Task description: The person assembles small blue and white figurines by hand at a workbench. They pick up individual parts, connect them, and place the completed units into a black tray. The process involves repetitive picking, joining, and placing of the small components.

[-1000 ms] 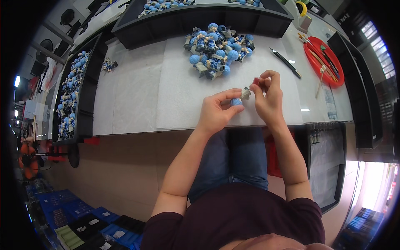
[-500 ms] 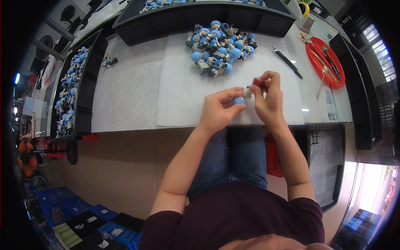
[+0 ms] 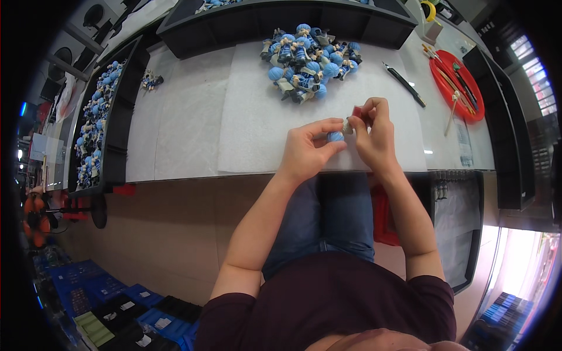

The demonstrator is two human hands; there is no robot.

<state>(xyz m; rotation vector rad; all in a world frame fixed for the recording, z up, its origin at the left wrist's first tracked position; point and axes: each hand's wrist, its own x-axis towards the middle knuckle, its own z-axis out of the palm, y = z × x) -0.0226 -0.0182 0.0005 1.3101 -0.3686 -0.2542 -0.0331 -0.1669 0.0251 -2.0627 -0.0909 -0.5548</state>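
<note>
Assembly of a small blue-headed plastic figurine is judged underway, pinched by left hand fingers while right hand fingers grip a small pale part, for which careful alignment is needed.

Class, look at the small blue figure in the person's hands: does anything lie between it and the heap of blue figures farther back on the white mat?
Nothing visible does. Both hands, left hand and right hand, hold the small blue figure; only bare white mat lies between it and the heap of blue figures.

Matt white paper sheet, glossy red plastic tray, smooth blue plastic figures
</note>
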